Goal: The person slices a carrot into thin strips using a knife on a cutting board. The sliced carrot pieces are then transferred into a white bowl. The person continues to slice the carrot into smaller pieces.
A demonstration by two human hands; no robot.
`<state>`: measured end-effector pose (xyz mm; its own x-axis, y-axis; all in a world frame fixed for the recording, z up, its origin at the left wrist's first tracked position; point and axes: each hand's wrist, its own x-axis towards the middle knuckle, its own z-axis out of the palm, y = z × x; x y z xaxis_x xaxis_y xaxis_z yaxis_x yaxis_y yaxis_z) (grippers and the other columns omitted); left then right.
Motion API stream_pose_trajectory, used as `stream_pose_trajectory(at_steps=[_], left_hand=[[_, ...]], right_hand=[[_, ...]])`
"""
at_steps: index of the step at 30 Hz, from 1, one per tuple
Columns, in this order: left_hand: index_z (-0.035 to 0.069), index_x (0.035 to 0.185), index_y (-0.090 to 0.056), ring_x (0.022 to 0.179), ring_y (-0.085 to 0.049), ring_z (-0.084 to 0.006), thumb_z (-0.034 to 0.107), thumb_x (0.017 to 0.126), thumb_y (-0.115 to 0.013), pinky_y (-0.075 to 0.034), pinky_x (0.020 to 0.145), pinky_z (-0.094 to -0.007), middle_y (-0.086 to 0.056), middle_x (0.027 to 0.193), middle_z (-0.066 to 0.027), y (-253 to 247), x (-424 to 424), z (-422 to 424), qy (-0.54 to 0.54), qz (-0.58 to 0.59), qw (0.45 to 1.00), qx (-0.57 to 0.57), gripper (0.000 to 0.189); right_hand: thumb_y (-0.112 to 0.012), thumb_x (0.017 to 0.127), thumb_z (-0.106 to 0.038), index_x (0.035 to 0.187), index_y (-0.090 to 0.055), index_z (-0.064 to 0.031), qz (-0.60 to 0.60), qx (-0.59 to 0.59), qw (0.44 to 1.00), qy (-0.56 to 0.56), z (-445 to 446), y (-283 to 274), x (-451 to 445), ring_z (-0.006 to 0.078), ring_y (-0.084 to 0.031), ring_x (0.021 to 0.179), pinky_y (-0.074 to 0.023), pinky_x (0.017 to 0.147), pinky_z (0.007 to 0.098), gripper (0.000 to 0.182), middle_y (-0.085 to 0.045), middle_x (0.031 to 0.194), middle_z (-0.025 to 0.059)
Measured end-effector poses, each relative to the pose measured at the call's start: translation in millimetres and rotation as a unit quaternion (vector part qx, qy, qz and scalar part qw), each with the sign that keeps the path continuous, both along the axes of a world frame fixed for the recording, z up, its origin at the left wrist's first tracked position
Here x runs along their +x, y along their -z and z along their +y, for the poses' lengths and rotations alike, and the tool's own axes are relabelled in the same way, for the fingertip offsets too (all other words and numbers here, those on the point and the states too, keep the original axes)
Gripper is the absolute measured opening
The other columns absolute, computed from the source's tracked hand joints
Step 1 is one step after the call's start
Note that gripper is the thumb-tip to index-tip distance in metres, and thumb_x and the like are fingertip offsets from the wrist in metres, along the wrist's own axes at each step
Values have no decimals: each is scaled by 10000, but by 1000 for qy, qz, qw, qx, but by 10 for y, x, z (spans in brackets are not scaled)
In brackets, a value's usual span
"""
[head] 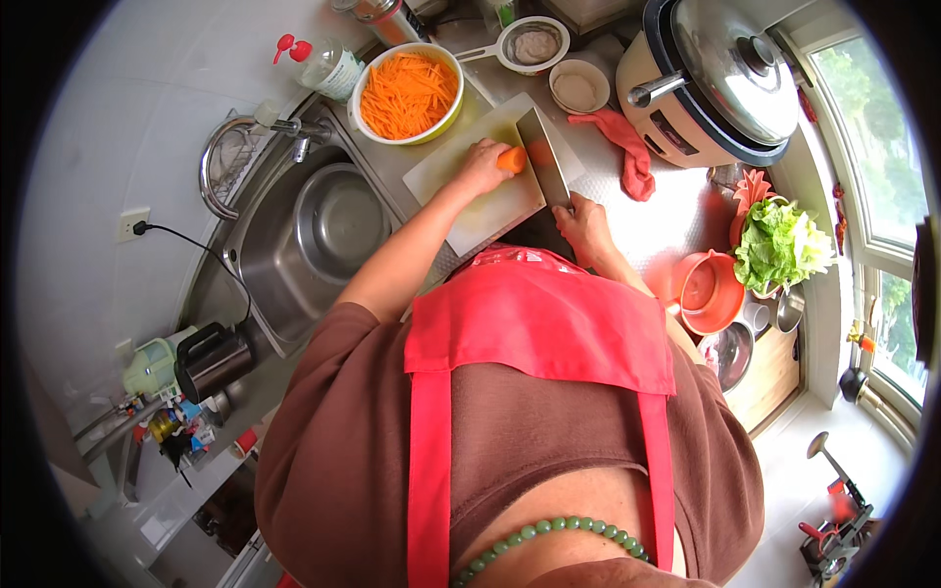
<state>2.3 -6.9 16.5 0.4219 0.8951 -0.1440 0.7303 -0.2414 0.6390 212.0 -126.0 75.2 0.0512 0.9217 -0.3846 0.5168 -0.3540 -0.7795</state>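
A carrot piece point(512, 159) lies on the white cutting board point(459, 220), its orange cut end towards the blade. My left hand point(481, 167) grips it from the left. The handle of a broad cleaver point(542, 156) is in my right hand point(586, 226), near the board's right edge. Its blade stands upright, just right of the carrot; whether it touches the board, I cannot tell. Behind the board, a white and yellow-green colander point(462, 92) holds a heap of shredded carrot point(409, 95).
To the left is a steel sink with a metal basin point(343, 223) and a curved faucet point(213, 165). A red cloth point(634, 165), a small bowl point(579, 87), a strainer point(533, 45) and a large rice cooker point(665, 125) stand behind and right. Further right are leafy lettuce point(779, 246) and an orange-red pot point(709, 292).
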Motion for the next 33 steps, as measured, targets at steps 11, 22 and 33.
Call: stream_pose_trajectory(at_steps=[11,22,33], left_hand=[[85,1226,-542,1081,-555,-316,78,753,-695,-436,933,-405,-605,1197,-94,132,-146,-78,-14,-66,980,186,497],[153,1184,-588,1149,-507,-243,123,779,-646,-337,972,-431,-606,1170,-26,198,-45,123,57,-26,981,182,411],[147,1108,-608,1103,-517,-236,112,697,-710,-355,962,-396,-574,1148,-25,107,-95,-45,12,-103,962,253,425]], right_hand=[[-568,882,-198,917,-587,43,-14,-48,999,-9,33,-154,-194,237,-638,578,-508,563,369,245,-638,669,162],[-510,886,-196,852,-580,31,-170,-28,983,-60,187,3,-179,236,-656,580,-513,536,377,240,-637,649,166],[-566,872,-166,918,-604,31,-52,-74,996,-10,365,-5,7,148,-560,499,-488,475,309,206,-595,611,70]])
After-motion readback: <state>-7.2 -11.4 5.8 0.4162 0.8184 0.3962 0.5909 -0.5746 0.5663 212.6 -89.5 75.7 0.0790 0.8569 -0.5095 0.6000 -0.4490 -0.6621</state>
